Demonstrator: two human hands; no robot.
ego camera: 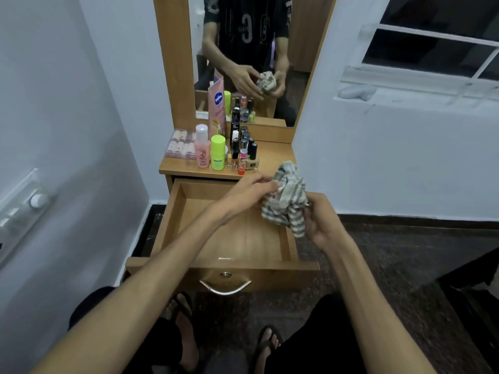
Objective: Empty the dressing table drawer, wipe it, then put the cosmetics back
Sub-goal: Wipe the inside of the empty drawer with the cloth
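we can't read labels on small bottles (pixel 244 147); cloth (pixel 287 197) hides right hand (pixel 320 220) fingertips; mirror (pixel 251 49) cut off at top.

The walls (pixel 67 103) are pale blue-white. On the right, a window (pixel 437 41) with a white frame shows darkness outside. The floor (pixel 391 252) is dark speckled stone. On the left wall sits a white switch panel (pixel 24 209).
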